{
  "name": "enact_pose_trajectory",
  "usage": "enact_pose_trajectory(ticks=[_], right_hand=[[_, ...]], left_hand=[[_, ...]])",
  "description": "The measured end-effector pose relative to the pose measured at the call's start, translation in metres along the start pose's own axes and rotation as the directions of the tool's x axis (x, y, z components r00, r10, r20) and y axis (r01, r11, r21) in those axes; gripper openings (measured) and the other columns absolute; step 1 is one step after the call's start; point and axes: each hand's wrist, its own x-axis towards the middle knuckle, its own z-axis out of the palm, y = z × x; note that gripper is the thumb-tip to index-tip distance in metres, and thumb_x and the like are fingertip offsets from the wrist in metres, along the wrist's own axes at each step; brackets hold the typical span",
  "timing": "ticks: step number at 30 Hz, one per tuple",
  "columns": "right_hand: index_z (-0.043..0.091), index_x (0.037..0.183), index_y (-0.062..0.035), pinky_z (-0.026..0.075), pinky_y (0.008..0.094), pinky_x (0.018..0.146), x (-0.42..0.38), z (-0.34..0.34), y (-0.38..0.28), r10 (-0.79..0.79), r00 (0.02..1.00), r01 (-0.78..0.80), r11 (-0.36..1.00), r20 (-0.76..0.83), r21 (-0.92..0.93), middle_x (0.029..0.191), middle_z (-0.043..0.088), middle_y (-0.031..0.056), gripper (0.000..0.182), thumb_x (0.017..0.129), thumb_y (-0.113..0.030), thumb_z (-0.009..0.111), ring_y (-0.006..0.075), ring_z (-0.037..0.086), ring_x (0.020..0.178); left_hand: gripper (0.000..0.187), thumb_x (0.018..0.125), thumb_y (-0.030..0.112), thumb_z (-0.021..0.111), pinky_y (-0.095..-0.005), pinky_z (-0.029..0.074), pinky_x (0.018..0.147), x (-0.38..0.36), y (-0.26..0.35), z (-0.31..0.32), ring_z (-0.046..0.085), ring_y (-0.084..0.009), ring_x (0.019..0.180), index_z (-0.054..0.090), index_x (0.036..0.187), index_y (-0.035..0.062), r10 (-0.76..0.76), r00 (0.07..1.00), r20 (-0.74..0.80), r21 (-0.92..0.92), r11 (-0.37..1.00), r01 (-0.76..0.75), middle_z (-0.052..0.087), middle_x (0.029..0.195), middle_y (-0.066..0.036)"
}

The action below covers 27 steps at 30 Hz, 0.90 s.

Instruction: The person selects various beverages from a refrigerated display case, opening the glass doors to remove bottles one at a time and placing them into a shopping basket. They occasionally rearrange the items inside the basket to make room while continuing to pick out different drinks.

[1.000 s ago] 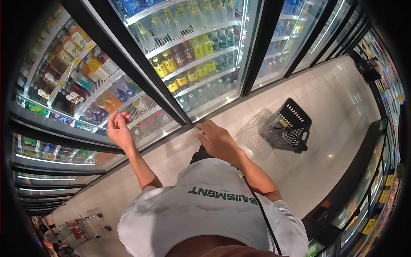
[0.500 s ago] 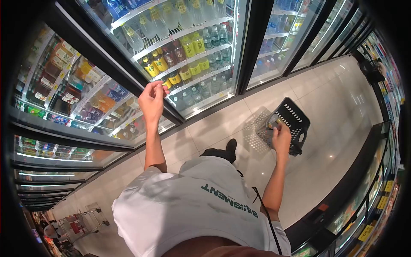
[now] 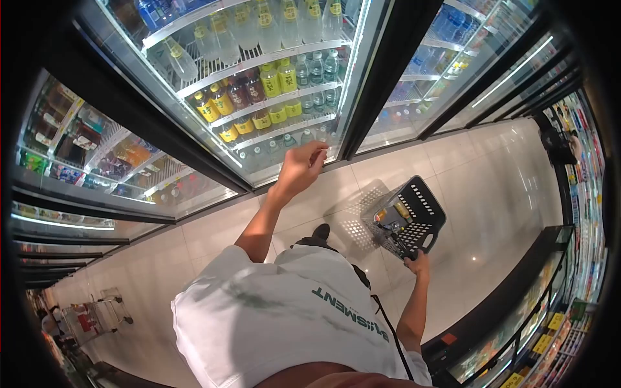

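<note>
My left hand (image 3: 303,169) hovers in front of the glass-door drinks fridge (image 3: 217,143), its fingers loosely curled with nothing visible in them. Behind it stand shelved bottles, among them yellow-labelled tea bottles (image 3: 222,100). My right hand (image 3: 419,264) is closed at the near edge of a dark grey shopping basket (image 3: 424,210), by its handle; the fingertips are partly hidden. Inside the basket lies a package with yellow and orange parts (image 3: 392,216), seen partly through the perforated wall.
More glass fridge doors (image 3: 414,90) run along both sides. A low black-edged chiller (image 3: 517,284) curves along the right. A shopping cart (image 3: 100,317) stands at the lower left on the tiled floor (image 3: 491,194). Stocked shelves (image 3: 585,168) line the far right.
My left hand has moved right and down, away from the tea bottles. My right hand has dropped from over the basket to its near edge, closing there. The basket appears lower and left.
</note>
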Motion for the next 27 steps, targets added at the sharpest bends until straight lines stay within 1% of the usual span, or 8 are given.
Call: enact_pose_trajectory(ticks=[2,6,10,12,20,23,26,27], right_hand=[[0.058,0.131,-0.0002,0.049,0.0476,0.100,0.002,0.019,-0.011,0.012,0.989,-0.004,0.999,0.148,-0.049,0.120,0.066,0.0256,0.071,0.073,-0.033,0.081,0.0402,0.062,0.117],[0.074,0.108,-0.0054,0.056,0.0486,0.086,0.044,0.061,0.010,-0.063,0.998,0.059,0.989,-0.024,-0.138,0.106,0.072,0.0239,0.045,0.078,-0.039,0.077,0.0392,0.070,0.100],[0.075,0.103,-0.0028,0.055,0.0488,0.081,0.055,0.048,-0.008,-0.303,0.952,0.302,0.953,0.035,0.031,0.092,0.072,0.0264,0.042,0.082,-0.038,0.074,0.0415,0.071,0.092],[0.075,0.097,-0.0005,0.054,0.0487,0.081,0.074,0.078,-0.024,-0.414,0.904,0.421,0.905,-0.104,0.059,0.087,0.070,0.0283,0.040,0.082,-0.038,0.074,0.0425,0.071,0.090],[0.067,0.070,0.0123,0.055,0.0490,0.079,0.059,0.122,-0.109,-0.553,0.817,0.574,0.806,-0.162,0.146,0.072,0.065,0.0347,0.044,0.082,-0.030,0.069,0.0482,0.069,0.081],[0.068,0.076,0.0121,0.054,0.0515,0.083,0.039,0.142,-0.111,-0.534,0.845,0.489,0.794,0.029,0.361,0.077,0.066,0.0352,0.042,0.081,-0.030,0.069,0.0493,0.069,0.084],[0.069,0.095,0.0111,0.053,0.0518,0.087,0.003,0.158,-0.104,-0.647,0.757,0.647,0.724,-0.091,0.241,0.091,0.067,0.0362,0.042,0.082,-0.029,0.067,0.0497,0.067,0.092],[0.069,0.093,0.0105,0.053,0.0504,0.087,-0.013,0.145,-0.103,-0.639,0.768,0.609,0.749,0.042,0.259,0.092,0.068,0.0347,0.041,0.083,-0.029,0.067,0.0490,0.067,0.093]], left_hand=[[0.020,0.095,0.010,0.065,-0.0300,0.057,0.071,-0.011,-0.001,-0.009,0.074,-0.0170,0.078,0.068,0.111,-0.0023,-0.053,0.998,-0.029,0.087,0.995,0.055,0.075,0.085,-0.013],[0.019,0.095,0.009,0.063,-0.0301,0.056,0.069,-0.057,-0.004,-0.034,0.073,-0.0175,0.075,0.069,0.108,-0.0027,-0.096,0.974,-0.206,0.147,0.981,0.128,0.074,0.082,-0.013],[0.018,0.096,0.009,0.061,-0.0291,0.055,0.067,-0.127,0.005,-0.046,0.073,-0.0160,0.073,0.070,0.106,-0.0025,-0.193,0.904,-0.382,0.114,0.961,0.253,0.074,0.080,-0.012],[0.017,0.096,0.009,0.061,-0.0292,0.055,0.067,-0.163,0.012,-0.040,0.073,-0.0159,0.074,0.070,0.106,-0.0021,-0.209,0.880,-0.426,0.142,0.945,0.294,0.074,0.080,-0.012],[0.016,0.097,0.006,0.060,-0.0305,0.057,0.068,-0.301,0.083,0.005,0.074,-0.0181,0.075,0.069,0.107,-0.0018,-0.290,0.847,-0.446,0.229,0.878,0.421,0.074,0.081,-0.014],[0.016,0.097,0.007,0.060,-0.0308,0.058,0.069,-0.338,0.100,0.022,0.075,-0.0187,0.076,0.069,0.107,-0.0018,-0.380,0.808,-0.450,0.202,0.838,0.507,0.074,0.082,-0.014],[0.018,0.098,0.008,0.059,-0.0307,0.058,0.070,-0.347,0.101,0.036,0.075,-0.0192,0.077,0.069,0.108,-0.0023,-0.427,0.814,-0.394,0.221,0.815,0.535,0.075,0.083,-0.014],[0.018,0.098,0.008,0.059,-0.0306,0.058,0.071,-0.350,0.100,0.043,0.075,-0.0193,0.077,0.069,0.109,-0.0026,-0.441,0.819,-0.367,0.235,0.808,0.540,0.075,0.083,-0.014]])
